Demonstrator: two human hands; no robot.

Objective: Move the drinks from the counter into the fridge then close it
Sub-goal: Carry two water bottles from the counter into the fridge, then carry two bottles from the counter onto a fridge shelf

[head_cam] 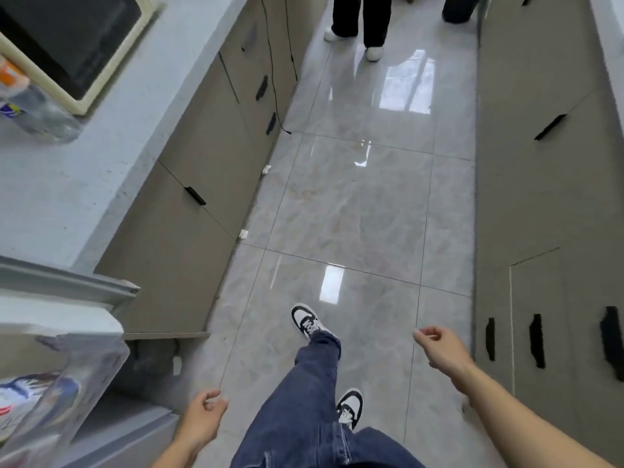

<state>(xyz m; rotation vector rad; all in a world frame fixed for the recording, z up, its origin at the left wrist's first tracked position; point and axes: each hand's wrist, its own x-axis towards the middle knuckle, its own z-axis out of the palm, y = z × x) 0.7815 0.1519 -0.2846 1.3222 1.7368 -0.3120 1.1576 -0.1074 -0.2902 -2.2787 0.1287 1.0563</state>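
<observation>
Clear plastic bottle (pixel 37 109) lies on its side at the counter's (pixel 84 170) far left edge, touching the front corner of a cream-framed, dark-glass microwave (pixel 64 38); orange and blue label, writing too blurred to read. Counter is pale grey, speckled. Fridge door (pixel 64 288) stands open at lower left, grey rim; its clear plastic shelf (pixel 67 376) holds a container with blue, white and red print, unreadable. Left hand (pixel 202 420) hangs by the fridge, fingers loosely curled, holding nothing. Right hand (pixel 442 349) is out over the glossy marbled floor tiles (pixel 354 204), fingers loosely curled, empty. Taupe cabinets (pixel 202 157) with black handles line both sides. Jeans, black-and-white sneakers. Another person's legs (pixel 361 21) at the far end.
</observation>
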